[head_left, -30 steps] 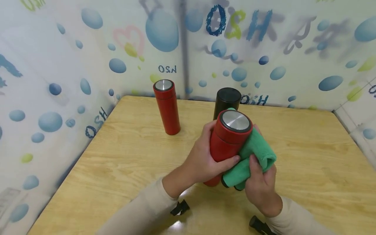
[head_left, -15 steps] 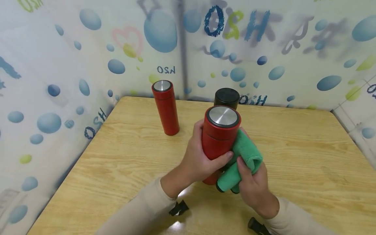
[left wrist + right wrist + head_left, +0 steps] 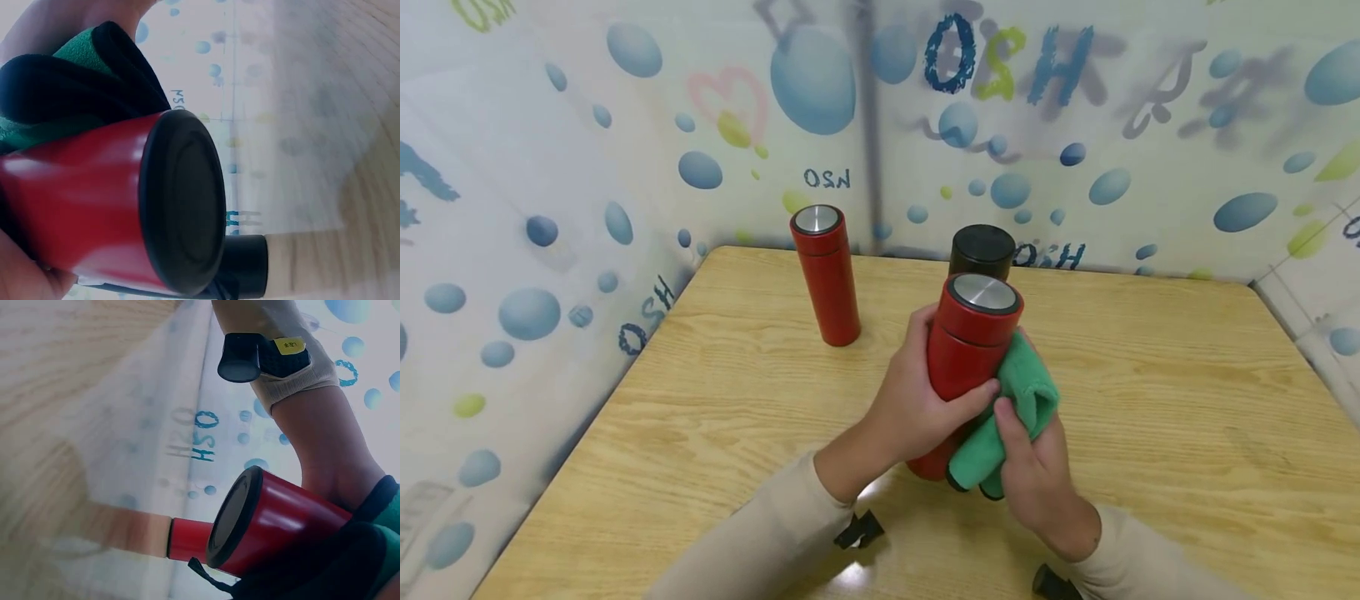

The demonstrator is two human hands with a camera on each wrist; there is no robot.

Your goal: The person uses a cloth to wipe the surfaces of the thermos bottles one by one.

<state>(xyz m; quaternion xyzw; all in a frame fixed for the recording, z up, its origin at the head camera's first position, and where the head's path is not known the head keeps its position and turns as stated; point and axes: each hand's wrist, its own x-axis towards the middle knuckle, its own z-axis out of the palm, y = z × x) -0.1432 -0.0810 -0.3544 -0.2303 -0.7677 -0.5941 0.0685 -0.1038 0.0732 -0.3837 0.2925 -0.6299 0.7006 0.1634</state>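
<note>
My left hand [image 3: 913,396] grips a red thermos bottle [image 3: 966,358] with a silver-topped lid, fingers round its far side and thumb across the front. The bottle is tilted above the table, and its black base [image 3: 187,203] shows in the left wrist view. On the bottle's right side lies a folded green cloth [image 3: 1026,387] with dark edging. My right hand [image 3: 1037,475] holds this cloth against the bottle, thumb on the near side; its other fingers are mostly hidden behind the cloth.
A second red thermos [image 3: 827,283] stands upright at the back left of the wooden table [image 3: 700,400]. Behind the held bottle stands a black bottle [image 3: 981,250], partly covered. A patterned wall [image 3: 1045,158] borders the table's back edge.
The held bottle first came left and more upright, then leaned a little to the right again. My right hand and the cloth have shifted left and slightly down along its side.
</note>
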